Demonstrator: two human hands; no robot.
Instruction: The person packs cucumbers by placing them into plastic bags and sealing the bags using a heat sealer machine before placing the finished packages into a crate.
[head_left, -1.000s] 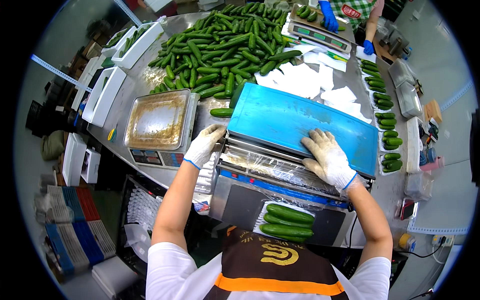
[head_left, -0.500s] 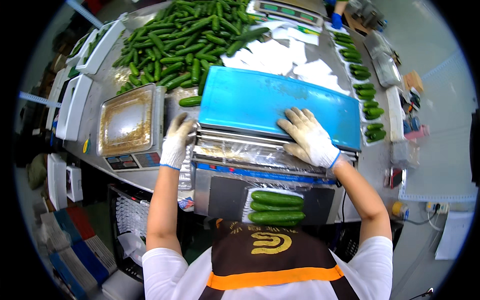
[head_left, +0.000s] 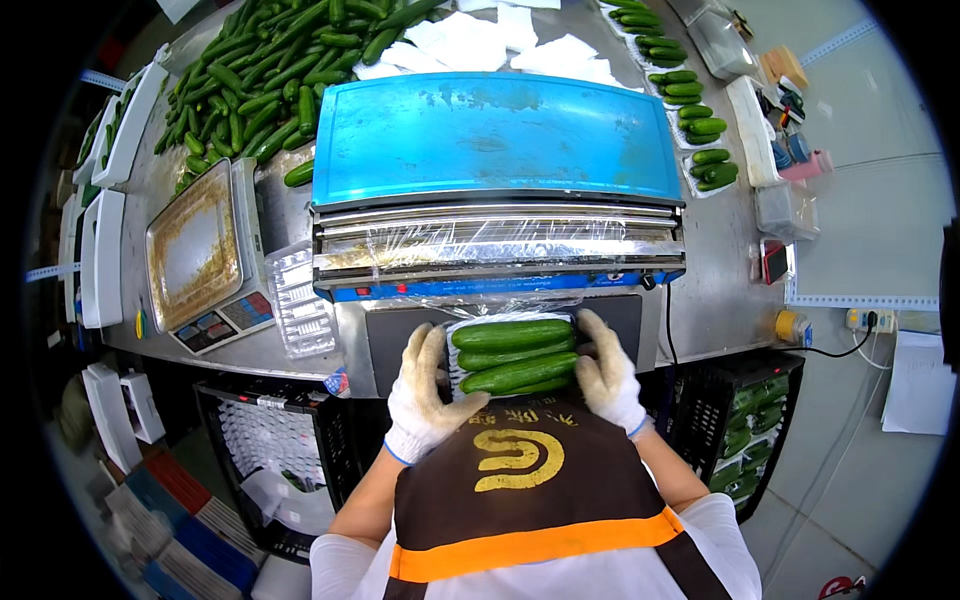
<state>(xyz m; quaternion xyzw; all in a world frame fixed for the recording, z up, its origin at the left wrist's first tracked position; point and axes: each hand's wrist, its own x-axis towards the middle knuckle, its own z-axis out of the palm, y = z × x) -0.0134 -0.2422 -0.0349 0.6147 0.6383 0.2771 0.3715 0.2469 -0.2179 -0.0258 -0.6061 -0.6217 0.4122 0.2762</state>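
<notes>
White-gloved, your left hand (head_left: 422, 392) and right hand (head_left: 609, 378) have left the blue-lidded film wrapper (head_left: 490, 135) and now bracket the white tray (head_left: 455, 372) of cucumbers (head_left: 514, 337) on the dark plate (head_left: 392, 332), so work has shifted to the tray. Thumbs stand spread from curved fingers; whether they press the tray is unclear.

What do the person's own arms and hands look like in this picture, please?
The left hand and right hand wear matching off-white cloth gloves, yellower towards the fingers and whiter at the cuffs. Blue edging trims the left cuff. The forearms are bare below white sleeves, and no marking shows on the gloves.
</notes>
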